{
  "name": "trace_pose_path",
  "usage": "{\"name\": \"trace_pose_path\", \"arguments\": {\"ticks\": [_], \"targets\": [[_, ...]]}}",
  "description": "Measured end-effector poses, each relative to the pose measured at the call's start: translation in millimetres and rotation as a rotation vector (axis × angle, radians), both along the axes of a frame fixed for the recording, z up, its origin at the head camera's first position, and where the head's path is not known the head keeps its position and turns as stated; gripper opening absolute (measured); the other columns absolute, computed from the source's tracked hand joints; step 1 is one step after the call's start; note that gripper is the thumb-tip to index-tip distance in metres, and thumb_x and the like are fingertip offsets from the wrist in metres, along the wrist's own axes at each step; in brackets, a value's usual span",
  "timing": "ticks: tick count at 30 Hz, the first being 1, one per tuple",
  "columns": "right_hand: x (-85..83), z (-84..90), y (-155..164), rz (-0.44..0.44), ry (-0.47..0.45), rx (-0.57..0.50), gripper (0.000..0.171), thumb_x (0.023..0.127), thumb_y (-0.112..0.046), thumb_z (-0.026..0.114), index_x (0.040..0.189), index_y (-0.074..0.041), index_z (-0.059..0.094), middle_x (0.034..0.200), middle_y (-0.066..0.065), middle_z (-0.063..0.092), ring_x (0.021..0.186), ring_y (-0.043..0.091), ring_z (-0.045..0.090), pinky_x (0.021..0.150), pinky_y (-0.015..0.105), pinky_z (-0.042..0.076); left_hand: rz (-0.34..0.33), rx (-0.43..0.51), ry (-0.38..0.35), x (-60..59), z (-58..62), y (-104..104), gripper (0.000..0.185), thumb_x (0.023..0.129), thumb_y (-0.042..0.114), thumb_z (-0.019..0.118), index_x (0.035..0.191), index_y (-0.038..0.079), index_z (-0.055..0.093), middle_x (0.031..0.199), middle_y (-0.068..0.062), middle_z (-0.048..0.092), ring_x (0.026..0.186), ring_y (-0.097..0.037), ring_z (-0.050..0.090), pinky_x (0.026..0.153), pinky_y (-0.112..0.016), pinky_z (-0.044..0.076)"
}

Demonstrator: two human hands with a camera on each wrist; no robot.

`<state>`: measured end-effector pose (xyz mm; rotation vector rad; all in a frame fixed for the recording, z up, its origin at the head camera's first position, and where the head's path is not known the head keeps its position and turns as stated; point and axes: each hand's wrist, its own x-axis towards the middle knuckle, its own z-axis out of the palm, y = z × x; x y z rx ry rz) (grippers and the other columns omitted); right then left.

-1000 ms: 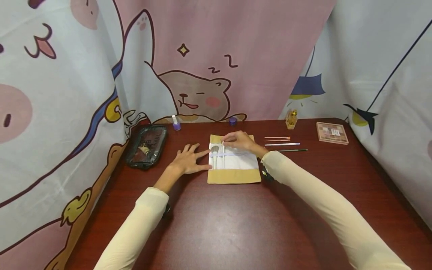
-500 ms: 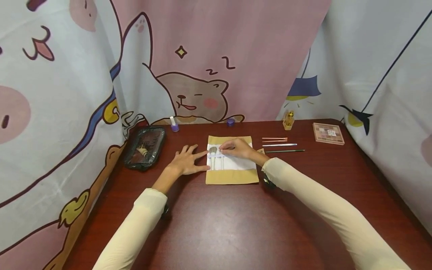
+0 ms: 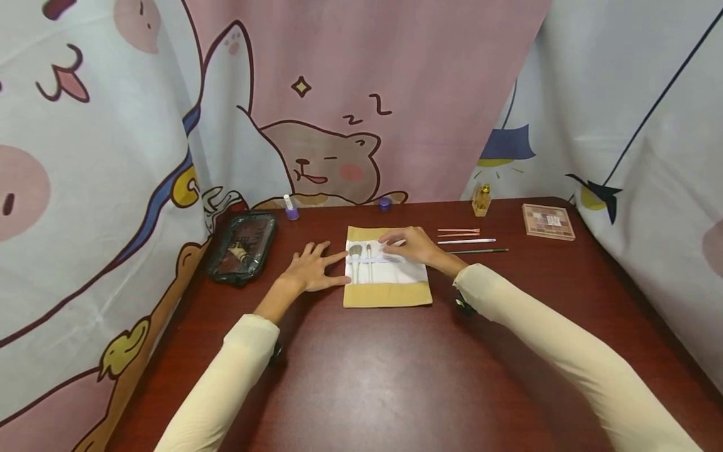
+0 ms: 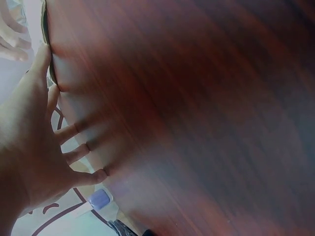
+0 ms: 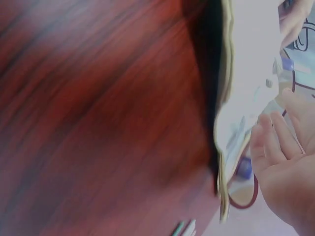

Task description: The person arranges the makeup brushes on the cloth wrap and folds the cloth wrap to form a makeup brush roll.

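Observation:
A tan and white brush roll (image 3: 388, 295) lies unrolled on the table. A wide fluffy makeup brush (image 3: 355, 251) and a slimmer makeup brush (image 3: 369, 250) stand side by side in its left part, tucked under a pale strap. My left hand (image 3: 310, 270) is spread on the table, thumb and index finger at the roll's left edge; the left wrist view shows its fingertips on the wood. Over the roll's upper right part is my right hand (image 3: 415, 245), its fingers loosely bent with nothing between them, as the right wrist view (image 5: 285, 157) also suggests.
Right of the roll lie thin pinkish brushes (image 3: 459, 232), a white brush (image 3: 467, 241) and a green stick (image 3: 477, 251). Behind stand a perfume bottle (image 3: 481, 201), an eyeshadow palette (image 3: 548, 222), a purple jar (image 3: 385, 204) and nail polish (image 3: 290, 208). A black clear pouch (image 3: 243, 248) lies left.
My right hand has let go of the slimmer brush, which sits under the strap, and has moved right. The brush slid down into the roll before that. My left hand stays put.

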<state>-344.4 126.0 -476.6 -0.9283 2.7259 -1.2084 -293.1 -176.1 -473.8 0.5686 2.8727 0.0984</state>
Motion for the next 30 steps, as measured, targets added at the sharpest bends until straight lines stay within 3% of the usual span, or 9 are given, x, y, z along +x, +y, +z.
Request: {"name": "trace_pose_path", "arguments": {"ticks": [5,12,15,19,24,27,30], "targets": [[1.3,4.0,22.8,-0.015,0.026,0.044,0.026,0.095,-0.016,0.078,0.119,-0.006,0.078,0.113,0.010,0.078,0.106,0.028,0.074,0.086,0.046,0.059,0.002,0.009,0.003,1.5,-1.1,-2.4,0.084,0.090,0.084,0.046,0.162,0.044,0.032,0.171,-0.014,0.021,0.154,-0.041,0.018,0.113,-0.071,0.027],[7.2,7.4,53.7,-0.006,0.043,0.020,0.027,0.094,-0.012,0.078,0.119,-0.003,0.077,0.118,0.013,0.076,0.111,0.032,0.072,0.094,0.053,0.056,0.001,0.023,0.007,3.0,-3.1,-4.7,0.083,0.090,0.084,0.047,0.162,0.044,0.033,0.170,-0.014,0.022,0.154,-0.042,0.019,0.113,-0.071,0.027],[8.2,7.7,66.4,-0.024,0.050,0.020,0.027,0.094,-0.010,0.078,0.119,-0.003,0.077,0.117,0.013,0.076,0.111,0.031,0.072,0.091,0.049,0.057,-0.002,0.019,0.010,2.5,-3.1,-4.4,0.083,0.089,0.085,0.046,0.161,0.045,0.033,0.170,-0.014,0.022,0.153,-0.041,0.019,0.113,-0.070,0.028],[10.3,9.2,82.8,-0.048,0.055,0.031,0.027,0.093,-0.008,0.078,0.119,-0.002,0.077,0.112,0.013,0.078,0.102,0.029,0.075,0.078,0.040,0.060,-0.003,0.009,0.012,2.1,-1.8,-3.7,0.084,0.089,0.085,0.046,0.161,0.045,0.032,0.170,-0.014,0.022,0.153,-0.041,0.019,0.113,-0.069,0.028],[13.5,11.7,104.0,-0.087,0.057,0.063,0.026,0.093,-0.011,0.080,0.118,-0.006,0.078,0.109,0.010,0.079,0.098,0.027,0.076,0.080,0.042,0.056,-0.003,0.009,0.007,2.1,-0.8,-2.0,0.084,0.089,0.085,0.047,0.162,0.045,0.032,0.170,-0.014,0.022,0.154,-0.042,0.018,0.113,-0.070,0.028],[14.8,12.9,117.0,-0.111,0.063,0.081,0.026,0.092,-0.012,0.081,0.117,-0.008,0.079,0.116,0.010,0.077,0.101,0.027,0.075,0.083,0.046,0.058,-0.004,0.010,0.009,2.0,-0.9,-1.1,0.084,0.089,0.085,0.046,0.162,0.045,0.032,0.170,-0.014,0.022,0.154,-0.042,0.019,0.113,-0.070,0.028],[16.0,13.9,130.7,-0.132,0.084,0.104,0.026,0.092,-0.012,0.081,0.117,-0.007,0.079,0.120,0.011,0.076,0.101,0.027,0.075,0.081,0.043,0.058,-0.006,0.007,0.012,1.6,-0.7,-0.4,0.084,0.089,0.085,0.046,0.162,0.045,0.032,0.171,-0.013,0.022,0.154,-0.041,0.018,0.113,-0.069,0.028]]}}
